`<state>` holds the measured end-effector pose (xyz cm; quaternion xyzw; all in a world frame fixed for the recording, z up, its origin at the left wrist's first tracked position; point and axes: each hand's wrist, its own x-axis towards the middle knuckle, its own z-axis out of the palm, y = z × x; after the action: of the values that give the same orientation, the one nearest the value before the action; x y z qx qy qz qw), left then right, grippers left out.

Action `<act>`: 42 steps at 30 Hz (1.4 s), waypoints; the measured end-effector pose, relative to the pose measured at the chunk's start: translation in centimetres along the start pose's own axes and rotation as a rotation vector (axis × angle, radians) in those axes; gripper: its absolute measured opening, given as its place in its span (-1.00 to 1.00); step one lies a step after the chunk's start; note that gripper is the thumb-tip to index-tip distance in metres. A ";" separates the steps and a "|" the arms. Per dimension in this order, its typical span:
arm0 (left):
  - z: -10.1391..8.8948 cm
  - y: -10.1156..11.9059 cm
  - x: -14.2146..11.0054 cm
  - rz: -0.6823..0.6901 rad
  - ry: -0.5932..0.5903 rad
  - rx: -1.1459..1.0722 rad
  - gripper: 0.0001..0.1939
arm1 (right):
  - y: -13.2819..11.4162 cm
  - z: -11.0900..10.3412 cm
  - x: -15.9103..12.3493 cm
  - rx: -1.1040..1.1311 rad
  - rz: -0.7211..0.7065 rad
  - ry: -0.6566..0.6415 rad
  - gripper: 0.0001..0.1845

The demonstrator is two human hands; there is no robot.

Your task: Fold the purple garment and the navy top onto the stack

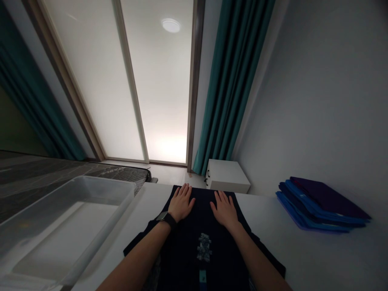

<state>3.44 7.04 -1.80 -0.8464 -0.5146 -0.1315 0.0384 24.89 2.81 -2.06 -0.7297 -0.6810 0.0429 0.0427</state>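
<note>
- The left hand (pixel 181 203) and right hand (pixel 224 209) lie open, palms flat, on a dark T-shirt (pixel 203 258).
- The shirt lies spread on a white table (pixel 273 242).
- A clear plastic bin (pixel 106 182) sits left of the shirt.
- Folded blue and purple garments (pixel 318 206) lie stacked well right of it.

matt, soft-looking knit cloth is seen in the dark t-shirt (pixel 184 262). translucent, faintly glossy plastic is shown by the storage bin (pixel 103 182), and a smooth, matt finish by the white tabletop (pixel 281 242). smooth cloth with a slight sheen is seen in the folded blue garments (pixel 321 206). heavy, softly lustrous cloth is shown by the teal curtain (pixel 233 81), and a frosted, milky finish by the glass door panel (pixel 91 81).
</note>
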 end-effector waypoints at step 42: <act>-0.1 2.6 -2.1 0.026 -0.061 -0.061 -0.43 | -0.7 0.3 -2.6 0.043 -0.021 -0.048 -0.25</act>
<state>4.79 3.96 -2.03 -0.8575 -0.5002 -0.1208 -0.0014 23.94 0.25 -2.30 -0.7201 -0.6886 0.0743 0.0425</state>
